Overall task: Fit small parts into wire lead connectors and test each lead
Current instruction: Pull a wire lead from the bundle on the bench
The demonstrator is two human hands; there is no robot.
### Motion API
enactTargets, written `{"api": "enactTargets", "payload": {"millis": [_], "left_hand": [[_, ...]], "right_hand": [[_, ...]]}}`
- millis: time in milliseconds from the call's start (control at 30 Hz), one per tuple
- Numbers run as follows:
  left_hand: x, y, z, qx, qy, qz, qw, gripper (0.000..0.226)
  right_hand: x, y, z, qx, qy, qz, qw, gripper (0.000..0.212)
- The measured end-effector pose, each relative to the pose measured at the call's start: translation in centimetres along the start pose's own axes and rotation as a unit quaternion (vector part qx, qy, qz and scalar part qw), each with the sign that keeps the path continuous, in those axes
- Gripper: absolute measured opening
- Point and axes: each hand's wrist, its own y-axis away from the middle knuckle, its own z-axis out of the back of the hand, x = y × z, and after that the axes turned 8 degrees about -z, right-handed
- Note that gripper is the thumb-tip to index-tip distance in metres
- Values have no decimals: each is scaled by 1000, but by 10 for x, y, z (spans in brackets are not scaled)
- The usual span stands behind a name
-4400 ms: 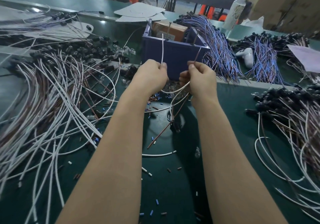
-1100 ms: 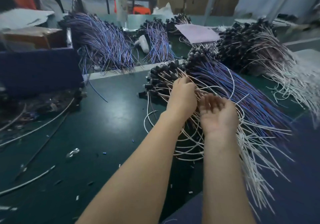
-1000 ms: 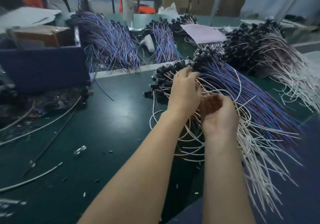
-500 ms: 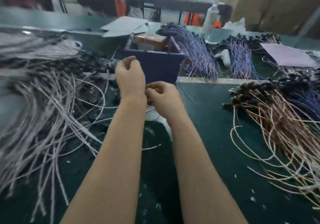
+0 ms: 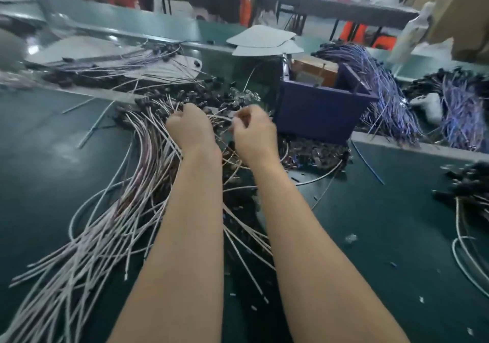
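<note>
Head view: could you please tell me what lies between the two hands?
In the head view, thin pale wire leads cross between the left hand and right hand.

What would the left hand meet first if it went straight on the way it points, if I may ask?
Probably the black connectors of the leads just beyond the left hand; depth is unclear.

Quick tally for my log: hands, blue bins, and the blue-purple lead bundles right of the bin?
Hands: 2 (left hand, right hand)
Blue bin: 1
Blue-purple lead bundles: 2
Total: 5
</note>
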Motion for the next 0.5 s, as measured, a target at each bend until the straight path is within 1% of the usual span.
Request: {"api": "enactTargets", "payload": {"millis": [33,67,100,133,167,200,233,267,300,333,367,400,500], "left_hand": [[0,0,0,16,-19,-3,1000,11],[2,-2,-2,38,-42,-8,998,22],[4,0,-5,66,-74,-7,995,26],[7,0,-8,97,-104,-12,990,21],[9,2,-10,120,-134,-12,984,16],[11,3,-14,141,-150,-9,979,15],[13,5,-17,160,-155,-4,975,17],[14,7,-20,174,-150,-2,973,24],[14,11,-21,181,-147,6,972,32],[16,13,-24,181,-144,15,973,36],[18,12,-25,179,-140,20,974,38],[19,12,-26,178,-137,19,974,37],[22,12,-25,173,-156,-11,972,22]], "right_hand": [[2,0,10,-21,-84,11,996,10],[4,-1,22,-38,-166,15,985,10],[4,-3,35,-44,-237,14,970,12],[3,-5,46,-44,-284,11,958,14],[2,-7,54,-41,-295,8,955,14],[1,-10,58,-40,-252,1,967,11],[-1,-11,57,-33,-163,-9,986,10],[-4,-11,51,-12,-54,-16,998,15],[-8,-10,41,23,46,-26,998,20],[-12,-8,30,56,119,-39,991,22],[-15,-5,20,72,159,-46,984,24],[-18,-3,12,70,171,-47,982,25],[-23,1,6,36,138,-46,989,28]]}}
